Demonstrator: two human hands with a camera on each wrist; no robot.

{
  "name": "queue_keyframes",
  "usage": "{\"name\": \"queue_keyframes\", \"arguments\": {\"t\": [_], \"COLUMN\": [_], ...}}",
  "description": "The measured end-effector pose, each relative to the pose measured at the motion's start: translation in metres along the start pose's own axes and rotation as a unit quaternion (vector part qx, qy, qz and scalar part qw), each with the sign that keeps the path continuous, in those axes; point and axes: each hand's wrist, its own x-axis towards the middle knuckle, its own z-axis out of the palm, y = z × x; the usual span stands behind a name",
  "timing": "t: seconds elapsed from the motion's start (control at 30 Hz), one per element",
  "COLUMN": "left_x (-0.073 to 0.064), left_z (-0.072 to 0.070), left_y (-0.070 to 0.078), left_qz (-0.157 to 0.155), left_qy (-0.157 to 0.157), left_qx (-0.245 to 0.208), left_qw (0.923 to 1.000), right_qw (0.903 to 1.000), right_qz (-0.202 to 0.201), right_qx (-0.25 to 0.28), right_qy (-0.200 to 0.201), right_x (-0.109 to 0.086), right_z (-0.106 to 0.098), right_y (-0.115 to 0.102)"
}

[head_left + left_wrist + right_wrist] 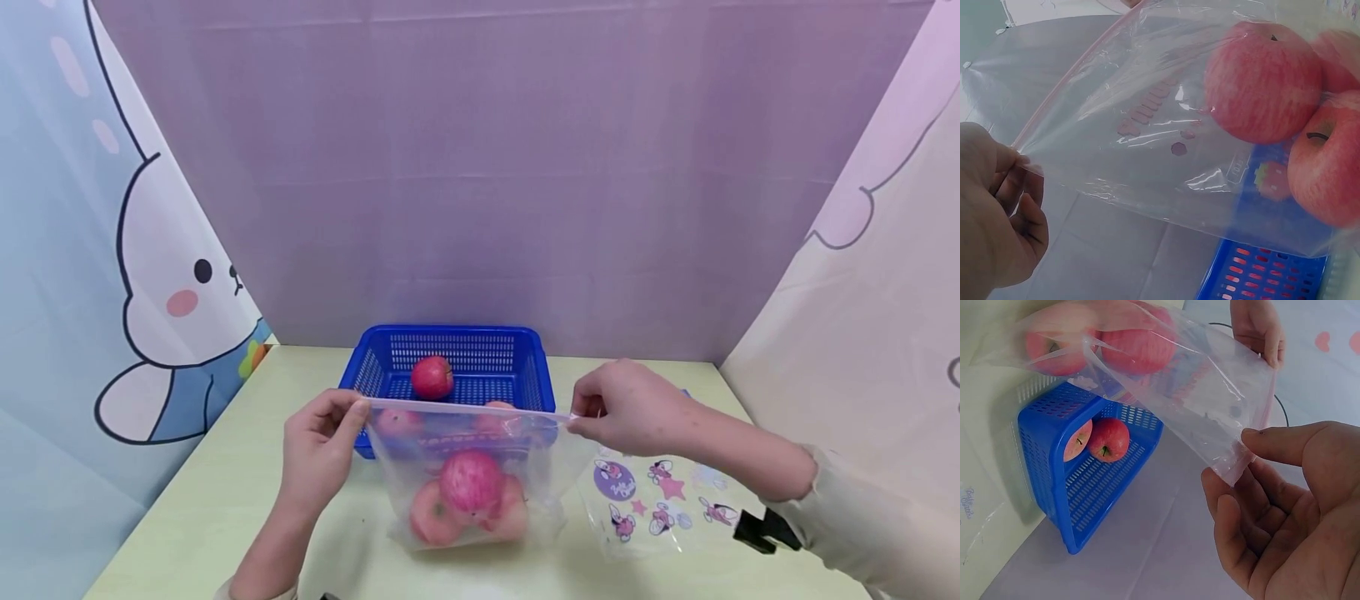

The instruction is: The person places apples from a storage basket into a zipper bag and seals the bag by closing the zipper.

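In front of the blue plastic basket, our left hand and right hand pinch the zip-top bag by its corners, presumably for tautness. Red apples (likely three) weight it.

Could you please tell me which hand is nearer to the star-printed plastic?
Right: in the head view, the right hand is just above the star-printed plastic; the left hand is farther off, across the apple-filled bag.

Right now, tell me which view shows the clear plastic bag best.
The head view: it shows the clear plastic bag from its top edge, pinched by the left hand and right hand, down to the apples inside. The left wrist view crops its apple end at right; the right wrist view crops it at top.
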Motion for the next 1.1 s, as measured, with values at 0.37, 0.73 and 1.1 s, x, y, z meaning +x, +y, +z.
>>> {"name": "queue_keyframes", "arguments": {"t": [0.37, 0.73, 1.1], "left_x": [-0.001, -0.001, -0.002], "left_z": [-0.005, -0.008, -0.012], "left_y": [-0.002, -0.002, -0.001], "left_qz": [-0.016, -0.01, -0.039], "left_qy": [0.0, -0.008, -0.068], "left_qx": [0.0, -0.005, 0.0], "left_qw": [0.9999, 0.9999, 0.997], "right_qw": [0.9996, 0.9998, 0.999], "right_qz": [0.026, 0.018, -0.01], "right_qx": [0.009, 0.01, -0.03], "right_qy": [-0.002, -0.001, 0.031], "right_x": [-0.005, -0.01, -0.012], "right_z": [-0.003, -0.007, 0.002], "right_y": [0.008, 0.008, 0.013]}}
